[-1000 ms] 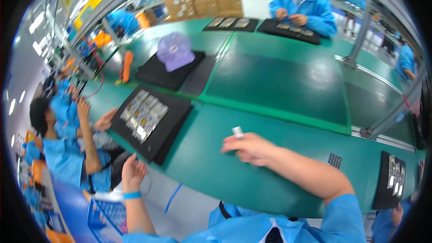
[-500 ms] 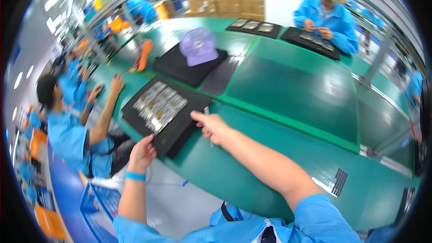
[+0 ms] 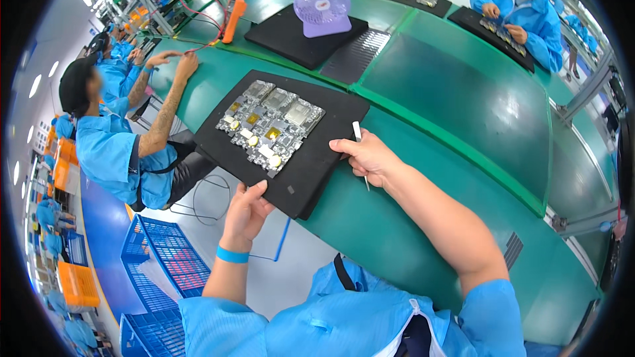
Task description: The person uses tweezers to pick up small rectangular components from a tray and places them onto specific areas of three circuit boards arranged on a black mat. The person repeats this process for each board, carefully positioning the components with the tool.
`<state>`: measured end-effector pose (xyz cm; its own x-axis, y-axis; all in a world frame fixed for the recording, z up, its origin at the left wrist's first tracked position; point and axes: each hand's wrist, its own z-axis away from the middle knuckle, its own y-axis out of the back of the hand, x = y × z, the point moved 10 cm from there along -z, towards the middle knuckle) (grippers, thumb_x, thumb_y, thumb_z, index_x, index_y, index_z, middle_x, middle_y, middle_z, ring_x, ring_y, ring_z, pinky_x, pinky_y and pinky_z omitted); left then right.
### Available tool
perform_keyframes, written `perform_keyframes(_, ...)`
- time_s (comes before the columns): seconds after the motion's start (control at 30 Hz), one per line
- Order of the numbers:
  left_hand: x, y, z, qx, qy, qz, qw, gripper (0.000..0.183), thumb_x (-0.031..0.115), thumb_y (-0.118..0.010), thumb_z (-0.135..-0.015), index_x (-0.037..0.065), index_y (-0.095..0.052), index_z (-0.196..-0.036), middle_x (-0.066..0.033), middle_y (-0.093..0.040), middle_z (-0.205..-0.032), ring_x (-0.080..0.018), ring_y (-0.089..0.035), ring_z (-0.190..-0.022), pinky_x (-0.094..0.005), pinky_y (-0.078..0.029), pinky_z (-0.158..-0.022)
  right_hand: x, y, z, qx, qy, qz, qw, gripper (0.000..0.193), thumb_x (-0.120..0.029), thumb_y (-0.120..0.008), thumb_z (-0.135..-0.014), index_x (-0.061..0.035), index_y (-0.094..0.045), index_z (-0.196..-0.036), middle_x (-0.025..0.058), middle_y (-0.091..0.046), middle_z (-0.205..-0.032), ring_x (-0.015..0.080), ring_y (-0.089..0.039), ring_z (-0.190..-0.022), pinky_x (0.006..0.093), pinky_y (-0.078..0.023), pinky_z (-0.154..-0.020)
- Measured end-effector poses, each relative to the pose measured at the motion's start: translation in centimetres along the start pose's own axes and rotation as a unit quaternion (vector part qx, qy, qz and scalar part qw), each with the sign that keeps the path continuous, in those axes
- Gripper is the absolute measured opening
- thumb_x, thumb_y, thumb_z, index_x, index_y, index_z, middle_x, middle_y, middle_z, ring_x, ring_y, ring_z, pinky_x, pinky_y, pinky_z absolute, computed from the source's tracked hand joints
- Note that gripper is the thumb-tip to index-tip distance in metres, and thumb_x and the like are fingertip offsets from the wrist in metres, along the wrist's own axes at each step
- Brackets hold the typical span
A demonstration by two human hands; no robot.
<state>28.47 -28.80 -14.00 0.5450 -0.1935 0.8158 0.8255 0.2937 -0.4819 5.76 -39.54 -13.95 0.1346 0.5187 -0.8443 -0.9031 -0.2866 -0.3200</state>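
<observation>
A thick black foam pad (image 3: 307, 162) carries several populated circuit boards (image 3: 271, 122) laid close together. Its near corner sticks out past the table edge. My left hand (image 3: 246, 215), with a blue wristband, grips that near edge, thumb on top and fingers mostly hidden underneath. My right hand (image 3: 369, 158) pinches the pad's right edge with thumb and index finger. Against the same palm lies a thin white-ended stick tool (image 3: 357, 132), its lower tip showing below the fingers; its exact kind cannot be told.
Beyond the pad stand a purple fan (image 3: 322, 10) on black foam and an orange meter (image 3: 233, 20) with red leads. A green-framed mat (image 3: 456, 119) covers the table at right. Co-workers sit at left and far right. Blue crates (image 3: 165, 258) stand on the floor.
The foam pad with its boards has come nearer to me, away from the fan, with both hands on its edges. The whole view has also shifted.
</observation>
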Motion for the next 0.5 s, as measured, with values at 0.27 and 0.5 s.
perform_keyframes(0.27, -4.6, 0.0, 5.9, -0.023, -0.078, 0.066, 0.994, 0.064, 0.001, -0.055, -0.086, 0.004, -0.033, -0.146, -0.0149, -0.053, -0.133, -0.0287, -0.059, -0.117, -0.0429, -0.051, -0.100, 3.9, 3.6, 11.4, 0.057, 0.022, -0.055, 0.997, 0.059, -0.030, -0.074, -0.087, -0.0042, -0.043, -0.130, -0.0002, -0.051, -0.075, 0.0041, -0.033, -0.042, 0.0223, -0.024, -0.038)
perform_keyframes(0.5, -2.9, 4.6, 8.9, -0.068, -0.016, -0.008, 0.998, 0.064, 0.011, -0.058, -0.078, 0.001, -0.043, -0.139, -0.0174, -0.061, -0.126, -0.0288, -0.064, -0.108, -0.0403, -0.052, -0.097, 3.4, 7.2, 10.5, -0.073, -0.025, -0.142, 0.987, 0.098, -0.081, -0.038, -0.086, 0.0018, -0.043, -0.138, 0.0130, -0.071, -0.096, 0.0031, -0.032, -0.035, 0.0195, -0.025, -0.036)
